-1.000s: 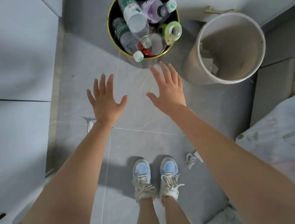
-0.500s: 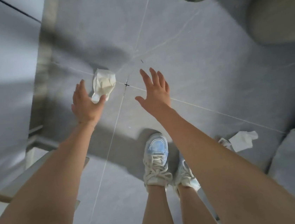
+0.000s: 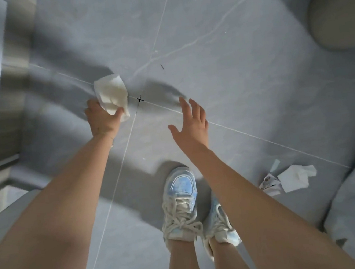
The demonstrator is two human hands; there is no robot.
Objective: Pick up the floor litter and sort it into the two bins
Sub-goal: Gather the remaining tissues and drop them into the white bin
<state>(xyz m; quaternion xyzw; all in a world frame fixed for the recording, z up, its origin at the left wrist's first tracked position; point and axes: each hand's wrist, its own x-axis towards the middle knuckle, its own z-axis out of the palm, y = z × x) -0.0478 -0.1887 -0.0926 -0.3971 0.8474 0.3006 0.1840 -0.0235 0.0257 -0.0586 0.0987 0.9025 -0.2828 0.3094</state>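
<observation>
Tissue (image 3: pixel 111 94), white and crumpled, is pinched at its lower edge by the left hand (image 3: pixel 102 123), thumb and fingers curled round it; whether it is off the floor (image 3: pixel 244 87) is unclear. The right hand (image 3: pixel 190 125) hovers nearby, fingers spread wide, holding nothing. Paper scraps (image 3: pixel 292 177) lie right of the shoes (image 3: pixel 180 200). A beige bin (image 3: pixel 335 16) stands upper right, blurred

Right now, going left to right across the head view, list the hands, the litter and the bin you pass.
The left hand gripping the crumpled tissue → open right hand → printed paper scrap → white tissue → beige bin.
</observation>
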